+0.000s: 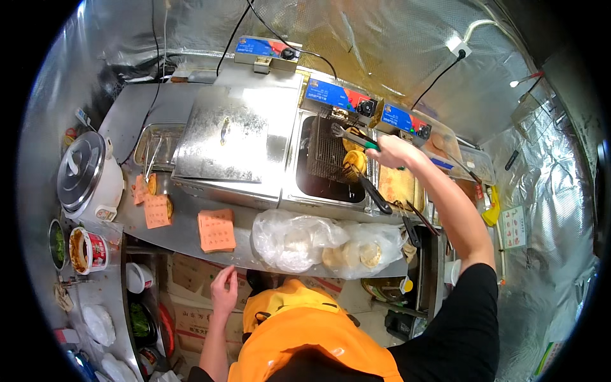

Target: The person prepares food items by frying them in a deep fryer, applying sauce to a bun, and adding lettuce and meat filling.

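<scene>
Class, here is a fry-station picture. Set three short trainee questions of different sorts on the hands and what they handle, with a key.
1. True or false: the right hand holds tongs over the fryer basket.
2. Which is nearest the left hand? A) rice cooker B) stack of orange paper slips C) yellow bottle
3. Fill in: the clear bag on the counter edge holds round flat ____.

Key: 1 true; 2 B; 3 breads

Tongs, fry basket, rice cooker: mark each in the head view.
tongs (352, 135), head view, on the metal arms just ahead of the right hand (389, 151).
fry basket (328, 153), head view, on the wire mesh over the oil.
rice cooker (81, 170), head view, on the grey lid.
</scene>
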Demonstrator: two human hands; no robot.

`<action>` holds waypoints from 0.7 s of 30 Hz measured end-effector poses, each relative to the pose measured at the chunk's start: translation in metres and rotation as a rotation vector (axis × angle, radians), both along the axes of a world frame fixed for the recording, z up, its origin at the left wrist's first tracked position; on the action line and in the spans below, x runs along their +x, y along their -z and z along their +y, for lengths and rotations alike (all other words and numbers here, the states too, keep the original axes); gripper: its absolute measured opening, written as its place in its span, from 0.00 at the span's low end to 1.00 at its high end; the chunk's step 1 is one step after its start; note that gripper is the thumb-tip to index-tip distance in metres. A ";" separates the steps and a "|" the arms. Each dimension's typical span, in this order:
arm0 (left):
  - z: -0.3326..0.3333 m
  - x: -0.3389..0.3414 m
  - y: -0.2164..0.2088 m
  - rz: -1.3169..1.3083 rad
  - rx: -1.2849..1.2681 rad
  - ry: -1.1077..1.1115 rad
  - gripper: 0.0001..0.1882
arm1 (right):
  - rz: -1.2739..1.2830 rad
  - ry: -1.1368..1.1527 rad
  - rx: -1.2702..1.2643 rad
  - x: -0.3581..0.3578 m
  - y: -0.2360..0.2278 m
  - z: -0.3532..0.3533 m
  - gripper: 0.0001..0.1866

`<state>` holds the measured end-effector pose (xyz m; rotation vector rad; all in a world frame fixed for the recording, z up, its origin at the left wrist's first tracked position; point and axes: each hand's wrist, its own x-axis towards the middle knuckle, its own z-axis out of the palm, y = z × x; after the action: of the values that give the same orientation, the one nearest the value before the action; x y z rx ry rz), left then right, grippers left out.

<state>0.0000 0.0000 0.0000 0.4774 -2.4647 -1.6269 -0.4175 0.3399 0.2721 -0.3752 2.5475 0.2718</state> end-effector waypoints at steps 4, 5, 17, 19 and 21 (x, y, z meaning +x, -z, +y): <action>-0.008 0.047 -0.008 -0.141 -0.114 -0.030 0.14 | 0.104 -0.096 -0.137 0.044 0.013 0.031 0.31; 0.005 0.048 -0.006 -0.165 -0.112 -0.021 0.14 | 0.138 -0.145 -0.108 0.046 0.016 0.046 0.27; -0.004 -0.021 -0.012 0.000 -0.150 0.109 0.14 | 0.238 -0.196 -0.043 0.053 -0.008 0.052 0.20; -0.011 -0.034 -0.010 0.033 -0.164 0.116 0.14 | 0.211 -0.162 -0.054 0.048 -0.010 0.047 0.21; -0.024 -0.045 -0.013 0.014 -0.147 0.118 0.14 | -0.048 -0.037 -0.004 0.037 -0.007 0.038 0.23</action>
<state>-0.0445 -0.0240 0.0131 0.3054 -2.6228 -1.4688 -0.3801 0.3783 0.2792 -0.4254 2.4964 0.2677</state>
